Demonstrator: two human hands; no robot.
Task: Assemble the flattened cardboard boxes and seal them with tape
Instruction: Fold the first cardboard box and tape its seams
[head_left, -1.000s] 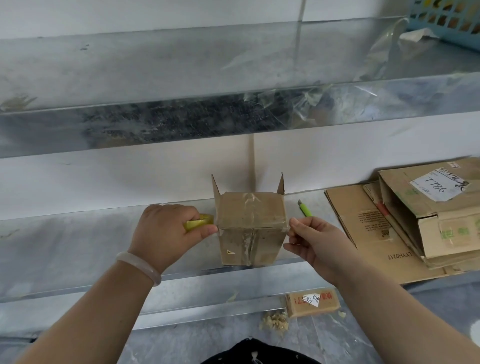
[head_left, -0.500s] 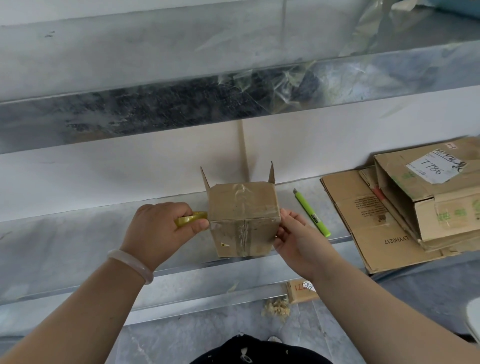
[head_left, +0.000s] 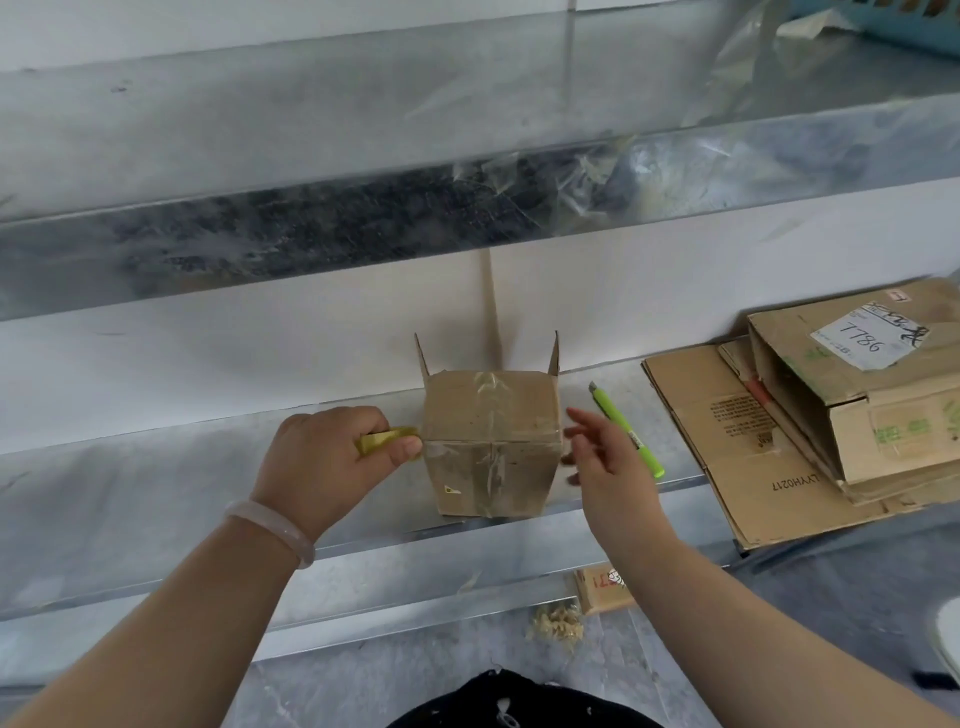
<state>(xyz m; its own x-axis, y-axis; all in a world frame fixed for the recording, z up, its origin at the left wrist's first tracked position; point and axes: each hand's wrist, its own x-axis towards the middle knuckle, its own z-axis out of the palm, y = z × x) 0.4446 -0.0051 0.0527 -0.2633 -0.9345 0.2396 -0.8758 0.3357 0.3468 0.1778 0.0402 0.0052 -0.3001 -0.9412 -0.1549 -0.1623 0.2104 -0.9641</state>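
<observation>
A small brown cardboard box (head_left: 491, 441) stands near the front edge of the metal shelf (head_left: 156, 499), its taped bottom facing up and two flaps sticking up behind. My left hand (head_left: 327, 457) grips a yellowish roll of tape (head_left: 387, 439) pressed against the box's left side. Just off the box's right side, my right hand (head_left: 597, 457) hovers with spread fingers and holds nothing. A strip of clear tape runs along the box's front top edge.
A green utility knife (head_left: 626, 430) lies right of the box. Flattened cardboard (head_left: 727, 431) and a larger labelled box (head_left: 883, 384) are stacked at the far right. An upper metal shelf (head_left: 363, 156) overhangs. A small carton (head_left: 602, 582) and scraps lie on the floor.
My right hand has let go of the box's right side and opened, pulling slightly away. My left hand keeps the tape roll at the box's left edge.
</observation>
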